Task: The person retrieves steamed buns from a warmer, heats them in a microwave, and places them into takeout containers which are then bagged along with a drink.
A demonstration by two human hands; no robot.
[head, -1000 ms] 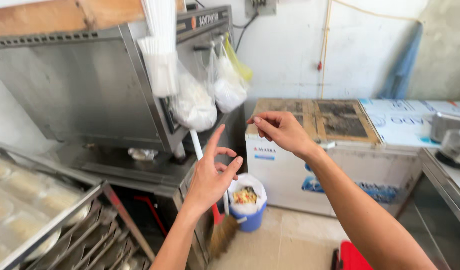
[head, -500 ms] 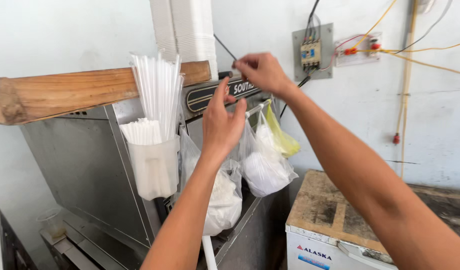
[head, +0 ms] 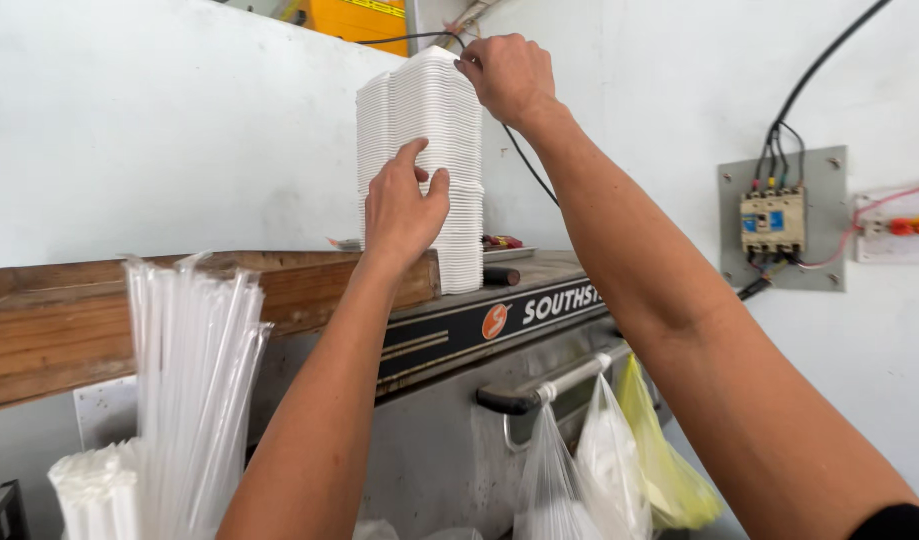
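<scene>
A tall stack of white foam containers (head: 450, 200) stands on top of a steel machine (head: 500, 330), against the white wall. My left hand (head: 404, 208) rests flat against the middle of the stack, fingers spread on its side. At the top of the stack my right hand (head: 507, 75) pinches the edge of the uppermost container.
A wooden beam (head: 100, 310) runs along the left. White straws (head: 190, 390) stand in a holder at the lower left. Plastic bags (head: 600, 460) hang from the machine's handle. An electrical breaker box (head: 775, 220) with wires is fixed on the right wall.
The view has risen from the machine front to its top. Both hands have moved up from in front of the machine onto the foam stack.
</scene>
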